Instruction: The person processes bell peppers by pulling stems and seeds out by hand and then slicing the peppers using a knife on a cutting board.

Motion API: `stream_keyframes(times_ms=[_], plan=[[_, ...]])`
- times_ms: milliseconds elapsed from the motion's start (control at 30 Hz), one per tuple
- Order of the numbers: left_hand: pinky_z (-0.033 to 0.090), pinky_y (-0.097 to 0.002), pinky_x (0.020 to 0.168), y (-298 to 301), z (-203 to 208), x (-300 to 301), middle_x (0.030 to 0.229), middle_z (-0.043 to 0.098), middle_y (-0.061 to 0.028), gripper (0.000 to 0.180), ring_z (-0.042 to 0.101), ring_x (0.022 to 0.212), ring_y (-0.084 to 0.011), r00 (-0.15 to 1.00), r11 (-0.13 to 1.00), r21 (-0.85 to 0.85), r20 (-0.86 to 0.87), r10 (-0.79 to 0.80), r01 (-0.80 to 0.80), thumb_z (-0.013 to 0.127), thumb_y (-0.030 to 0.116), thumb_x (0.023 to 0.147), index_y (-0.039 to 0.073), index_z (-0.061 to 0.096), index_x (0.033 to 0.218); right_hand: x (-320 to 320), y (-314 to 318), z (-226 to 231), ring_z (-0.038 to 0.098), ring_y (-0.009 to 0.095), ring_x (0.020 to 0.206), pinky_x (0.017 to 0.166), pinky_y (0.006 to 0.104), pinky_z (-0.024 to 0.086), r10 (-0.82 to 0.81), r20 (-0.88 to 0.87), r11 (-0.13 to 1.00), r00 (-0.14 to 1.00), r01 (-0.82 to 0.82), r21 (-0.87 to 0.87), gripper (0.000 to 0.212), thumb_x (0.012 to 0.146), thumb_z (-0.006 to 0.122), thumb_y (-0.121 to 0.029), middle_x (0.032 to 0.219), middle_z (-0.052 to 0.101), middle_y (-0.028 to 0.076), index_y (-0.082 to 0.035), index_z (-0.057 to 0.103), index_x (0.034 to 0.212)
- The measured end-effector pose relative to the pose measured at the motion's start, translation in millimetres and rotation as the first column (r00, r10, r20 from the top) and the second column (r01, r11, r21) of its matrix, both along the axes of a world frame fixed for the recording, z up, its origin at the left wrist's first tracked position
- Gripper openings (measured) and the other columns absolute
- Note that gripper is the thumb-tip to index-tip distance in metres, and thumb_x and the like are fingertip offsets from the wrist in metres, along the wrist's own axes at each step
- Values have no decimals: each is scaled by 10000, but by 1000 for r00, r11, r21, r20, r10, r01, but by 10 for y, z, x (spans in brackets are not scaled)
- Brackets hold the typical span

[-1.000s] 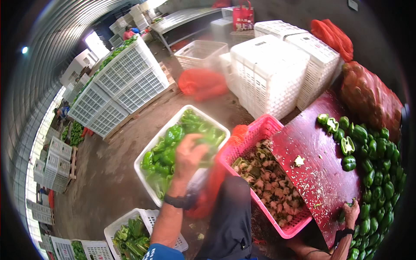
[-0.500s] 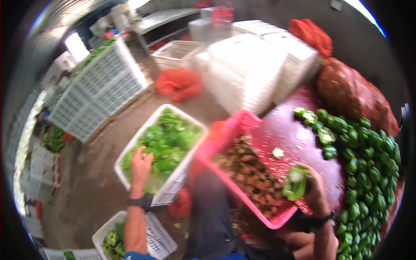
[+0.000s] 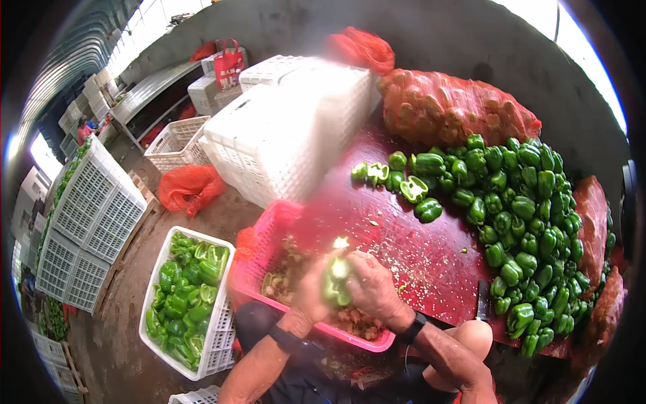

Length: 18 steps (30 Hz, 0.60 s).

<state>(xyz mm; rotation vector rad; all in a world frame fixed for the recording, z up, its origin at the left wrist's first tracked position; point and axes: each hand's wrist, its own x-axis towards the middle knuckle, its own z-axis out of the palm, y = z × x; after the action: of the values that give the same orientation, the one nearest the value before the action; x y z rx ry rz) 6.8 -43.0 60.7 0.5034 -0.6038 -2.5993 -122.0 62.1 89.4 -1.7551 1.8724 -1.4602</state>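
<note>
Over the pink basket (image 3: 269,232), both my hands are closed round a green bell pepper (image 3: 334,283), whose pale cut inside partly shows. My left hand (image 3: 311,286) is on its left side, smeared by motion. My right hand (image 3: 375,286) grips it from the right, fingers bent over it. Pepper cores and scraps (image 3: 277,288) lie in the basket under my hands. To the left stands a white crate (image 3: 153,296) filled with cut green peppers (image 3: 192,296).
Whole green peppers (image 3: 531,202) are heaped on the red table (image 3: 431,262), beside cut ones (image 3: 412,189). Behind lies a full red mesh sack (image 3: 457,108). Stacked white crates (image 3: 256,141) stand at the back, near an orange-red net (image 3: 192,188). A dark blade-like thing (image 3: 483,299) sits by the table's near edge.
My left hand has left the white crate and joined my right hand over the pink basket, both now on a pepper. The view has turned to the right.
</note>
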Motion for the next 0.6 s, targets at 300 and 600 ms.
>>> stream_keyframes(times_ms=[300,600], plan=[[435,-373,1063,-1,-560,-198,1357,582,-161,441,555,1236,-287,901,582,-782,393,186,221,497,291,1007,25,561,1354,-224,-68,-471,643,377,743,644,463,525,166,-352,964,921,-76,253,206,850,573,-71,823,630,195,51,541,1013],[468,-315,968,109,-332,-91,1189,677,-130,474,613,1097,-201,869,792,-574,480,119,208,418,340,1067,-38,631,1259,-63,-5,-514,629,322,722,621,412,525,163,-373,944,913,-35,327,242,818,598,-142,784,604,163,26,545,984]])
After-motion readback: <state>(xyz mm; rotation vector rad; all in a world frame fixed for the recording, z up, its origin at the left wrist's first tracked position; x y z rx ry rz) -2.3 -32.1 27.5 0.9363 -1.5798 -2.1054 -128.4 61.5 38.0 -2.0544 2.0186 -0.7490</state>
